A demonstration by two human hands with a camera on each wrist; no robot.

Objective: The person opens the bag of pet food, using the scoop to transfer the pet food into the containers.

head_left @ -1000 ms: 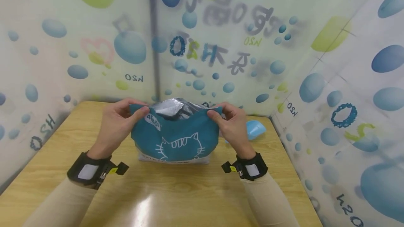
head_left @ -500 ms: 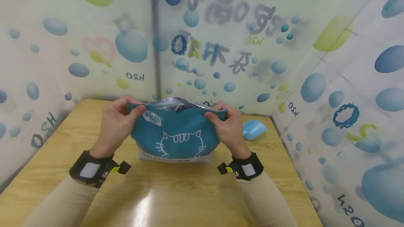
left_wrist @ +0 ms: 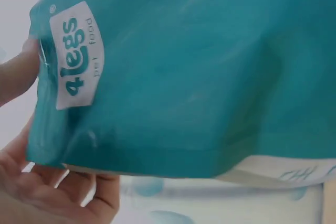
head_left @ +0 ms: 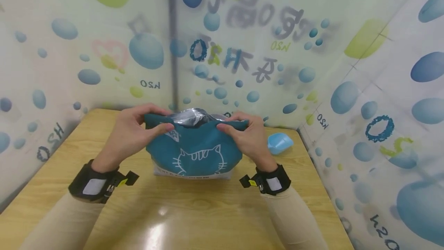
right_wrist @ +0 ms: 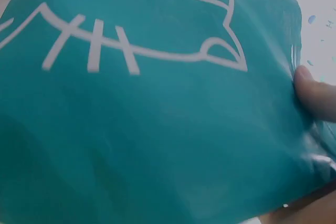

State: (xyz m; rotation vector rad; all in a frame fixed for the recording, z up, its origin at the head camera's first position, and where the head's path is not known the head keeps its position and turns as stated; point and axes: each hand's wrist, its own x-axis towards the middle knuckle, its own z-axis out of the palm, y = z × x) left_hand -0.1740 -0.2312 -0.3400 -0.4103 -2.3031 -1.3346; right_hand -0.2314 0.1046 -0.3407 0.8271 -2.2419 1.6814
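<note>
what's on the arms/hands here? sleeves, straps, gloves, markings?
No gloves: left hand and right hand are bare. Both forearms wear snug beige sleeves down to the wrists. Each wrist carries a black band with a pale grey rectangular patch. A small black tab with a yellow tag sticks out of each band's inner side. No cables visible.
</note>
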